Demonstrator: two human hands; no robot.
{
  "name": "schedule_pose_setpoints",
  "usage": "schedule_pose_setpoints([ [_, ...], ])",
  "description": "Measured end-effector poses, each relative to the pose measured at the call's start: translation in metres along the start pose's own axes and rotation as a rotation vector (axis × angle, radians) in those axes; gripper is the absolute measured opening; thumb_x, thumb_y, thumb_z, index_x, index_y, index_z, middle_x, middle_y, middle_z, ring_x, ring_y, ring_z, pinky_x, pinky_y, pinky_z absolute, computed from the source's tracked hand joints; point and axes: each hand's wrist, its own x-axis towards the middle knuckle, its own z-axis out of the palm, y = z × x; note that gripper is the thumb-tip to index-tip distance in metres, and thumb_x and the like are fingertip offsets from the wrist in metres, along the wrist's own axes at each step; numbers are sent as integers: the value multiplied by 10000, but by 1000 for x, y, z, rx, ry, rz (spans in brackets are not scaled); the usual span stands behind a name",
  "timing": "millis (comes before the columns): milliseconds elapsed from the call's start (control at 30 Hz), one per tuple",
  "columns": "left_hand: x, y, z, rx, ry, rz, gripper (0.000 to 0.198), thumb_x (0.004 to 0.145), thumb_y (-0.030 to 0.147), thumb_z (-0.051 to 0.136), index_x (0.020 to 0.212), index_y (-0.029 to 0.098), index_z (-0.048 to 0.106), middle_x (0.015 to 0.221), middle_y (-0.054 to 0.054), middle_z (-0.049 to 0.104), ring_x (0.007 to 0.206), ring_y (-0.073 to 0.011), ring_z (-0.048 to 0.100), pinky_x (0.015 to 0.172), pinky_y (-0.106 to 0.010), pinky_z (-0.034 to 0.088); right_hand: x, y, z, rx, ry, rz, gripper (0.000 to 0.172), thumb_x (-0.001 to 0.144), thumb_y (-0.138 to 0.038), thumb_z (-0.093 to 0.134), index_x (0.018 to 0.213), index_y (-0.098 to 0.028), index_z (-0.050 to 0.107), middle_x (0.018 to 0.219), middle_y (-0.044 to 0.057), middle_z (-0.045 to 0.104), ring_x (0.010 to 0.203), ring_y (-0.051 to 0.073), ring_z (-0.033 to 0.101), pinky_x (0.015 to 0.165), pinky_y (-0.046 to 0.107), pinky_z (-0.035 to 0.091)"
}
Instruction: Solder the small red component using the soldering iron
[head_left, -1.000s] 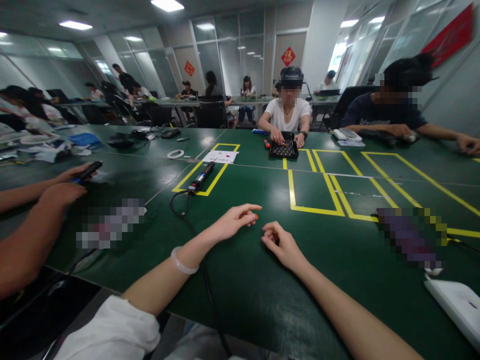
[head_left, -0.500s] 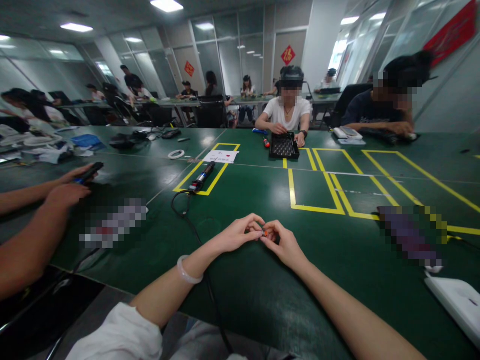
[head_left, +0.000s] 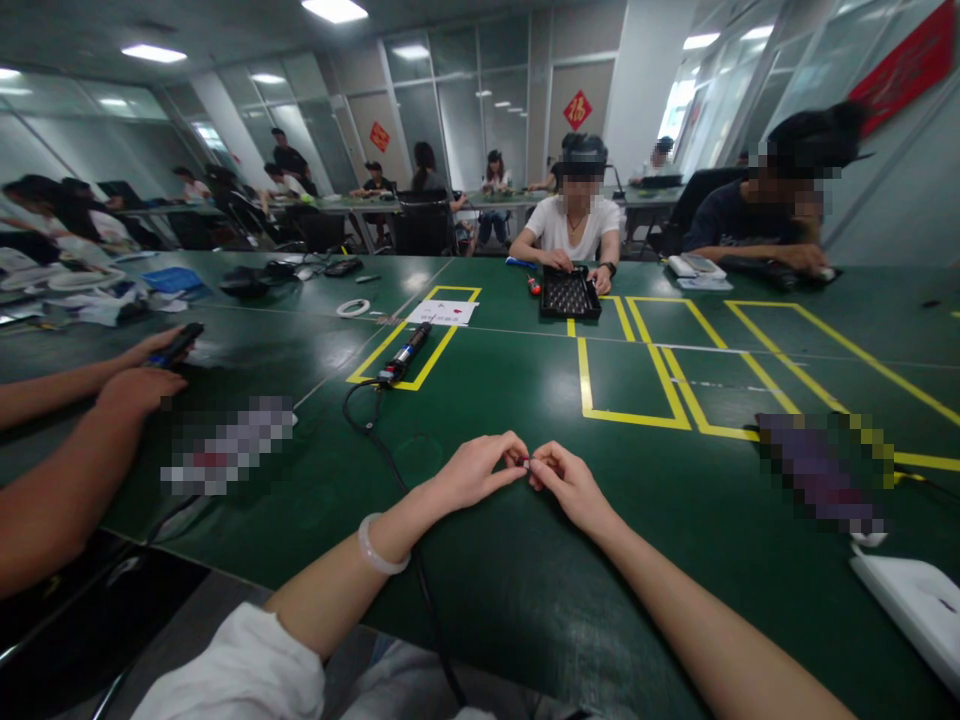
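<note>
My left hand (head_left: 480, 470) and my right hand (head_left: 568, 483) meet fingertip to fingertip above the green table (head_left: 480, 590). Between their pinched fingers is a tiny part (head_left: 527, 464), mostly covered, with a dark and a reddish spot showing; its kind is too small to make out. Both hands are closed on it. Beyond my left hand lies an electric screwdriver (head_left: 405, 357) inside a yellow tape outline. Its black cable (head_left: 390, 462) runs back under my left forearm.
Across the table a person (head_left: 576, 215) handles a black tray (head_left: 570, 293). Another person's hands (head_left: 142, 375) hold a dark tool at left. A blurred-out phone-like object (head_left: 817, 475) and a white device (head_left: 911, 605) lie at right. Yellow tape (head_left: 637, 420) marks the tabletop.
My fingers have shifted slightly around the small part; the orange spot seen before is now mostly covered. Both hands stay in nearly the same place.
</note>
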Motion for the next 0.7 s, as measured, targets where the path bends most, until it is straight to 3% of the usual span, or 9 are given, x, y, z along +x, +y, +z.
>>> schedule_pose_setpoints([
  [167, 0, -8, 0, 97, 20, -5, 197, 917, 371, 528, 989, 196, 584, 908, -24, 663, 842, -160, 627, 767, -262, 441, 0, 2, 1, 43, -5, -23, 300, 873, -454, 581, 1003, -195, 506, 759, -4, 582, 674, 137, 560, 632, 259, 442],
  [333, -1, -7, -2, 36, -25, 6, 208, 921, 360, 522, 1002, 185, 598, 910, -27, 669, 839, -148, 635, 760, -246, 448, -1, 0, 1, 5, -21, -48, 235, 875, -406, 593, 940, -187, 536, 768, 0, 577, 691, 134, 551, 647, 260, 437],
  [467, 1, -10, -23, 48, -54, 45, 333, 895, 419, 552, 1136, 191, 582, 1004, -51, 658, 904, -163, 620, 827, -272, 454, 0, 1, 2, 21, -32, -31, 257, 889, -432, 570, 949, -184, 534, 763, 2, 594, 694, 137, 565, 662, 266, 445],
  [567, 5, -38, -57, 212, 20, -1, 492, 850, 455, 594, 1268, 207, 515, 1130, -78, 617, 991, -198, 592, 886, -316, 446, 0, 3, 3, 14, -51, -17, 279, 892, -453, 560, 950, -181, 535, 760, 7, 601, 683, 135, 561, 644, 260, 440],
  [700, 12, -108, -112, 542, 128, -240, 639, 807, 445, 609, 1363, 186, 430, 1337, -124, 476, 1180, -267, 496, 982, -378, 400, 0, 2, 3, -6, -71, -7, 279, 899, -454, 553, 953, -180, 541, 759, 12, 607, 683, 137, 561, 637, 259, 440],
])
